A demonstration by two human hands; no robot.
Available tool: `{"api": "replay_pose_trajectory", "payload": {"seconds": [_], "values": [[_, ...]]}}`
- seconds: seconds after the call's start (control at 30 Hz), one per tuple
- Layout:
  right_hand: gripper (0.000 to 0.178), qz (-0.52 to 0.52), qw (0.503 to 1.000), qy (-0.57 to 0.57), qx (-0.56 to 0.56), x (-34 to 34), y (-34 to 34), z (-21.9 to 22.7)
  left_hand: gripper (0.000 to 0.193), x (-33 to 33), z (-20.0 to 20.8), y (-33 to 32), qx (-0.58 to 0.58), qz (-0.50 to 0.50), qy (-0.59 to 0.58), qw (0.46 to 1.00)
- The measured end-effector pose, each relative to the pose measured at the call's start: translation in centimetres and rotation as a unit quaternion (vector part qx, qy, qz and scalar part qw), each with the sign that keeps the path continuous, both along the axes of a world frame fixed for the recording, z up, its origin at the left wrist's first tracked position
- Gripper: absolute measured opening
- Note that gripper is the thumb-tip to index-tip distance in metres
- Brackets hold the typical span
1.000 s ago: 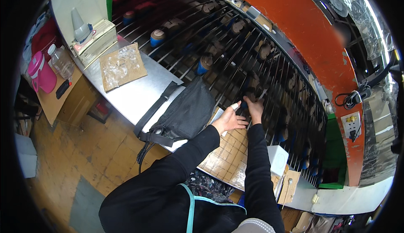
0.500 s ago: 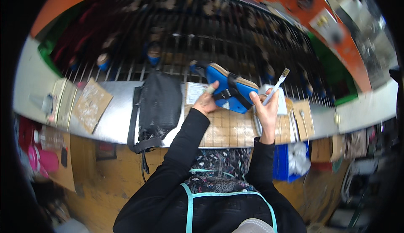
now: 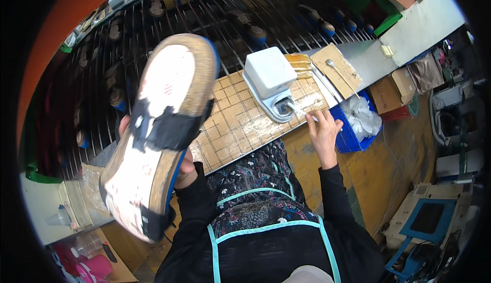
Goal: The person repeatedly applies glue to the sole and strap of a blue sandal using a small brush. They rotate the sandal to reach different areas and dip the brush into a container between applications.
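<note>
Item: your left hand [image 3: 185, 166] grips the shoe [image 3: 158, 134] sole-up, left of the white glue pot [image 3: 271, 81]; right hand [image 3: 323, 132] dips a brush [image 3: 302, 111] there—load it lightly.

Shoe [image 3: 158, 134] at left, sole up, over the counter [image 3: 240, 124]; lidded pot [image 3: 273, 81] on the counter's right part; bin [image 3: 353, 124] right of the counter, below its edge.
</note>
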State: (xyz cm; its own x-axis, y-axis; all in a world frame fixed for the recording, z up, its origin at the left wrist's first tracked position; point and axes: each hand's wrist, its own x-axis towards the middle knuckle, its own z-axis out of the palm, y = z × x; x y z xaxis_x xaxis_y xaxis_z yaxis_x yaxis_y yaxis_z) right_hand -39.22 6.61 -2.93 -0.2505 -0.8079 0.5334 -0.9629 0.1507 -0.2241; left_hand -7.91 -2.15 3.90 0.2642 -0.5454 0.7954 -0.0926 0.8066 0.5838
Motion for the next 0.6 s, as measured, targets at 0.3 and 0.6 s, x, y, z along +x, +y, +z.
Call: {"api": "replay_pose_trajectory", "payload": {"seconds": [0.3, 0.6], "values": [[0.007, 0.039, 0.999, 0.008, -0.032, -0.2, -1.3, -0.1, 0.079, 1.7, 0.2, 2.2, -0.014, 0.332, -0.178, 0.926], [0.009, 0.048, 0.998, 0.047, -0.007, -0.5, -1.4, 0.2, 0.071, 0.1, -2.7, 1.5, 0.054, 0.135, 0.051, 0.988]]}}
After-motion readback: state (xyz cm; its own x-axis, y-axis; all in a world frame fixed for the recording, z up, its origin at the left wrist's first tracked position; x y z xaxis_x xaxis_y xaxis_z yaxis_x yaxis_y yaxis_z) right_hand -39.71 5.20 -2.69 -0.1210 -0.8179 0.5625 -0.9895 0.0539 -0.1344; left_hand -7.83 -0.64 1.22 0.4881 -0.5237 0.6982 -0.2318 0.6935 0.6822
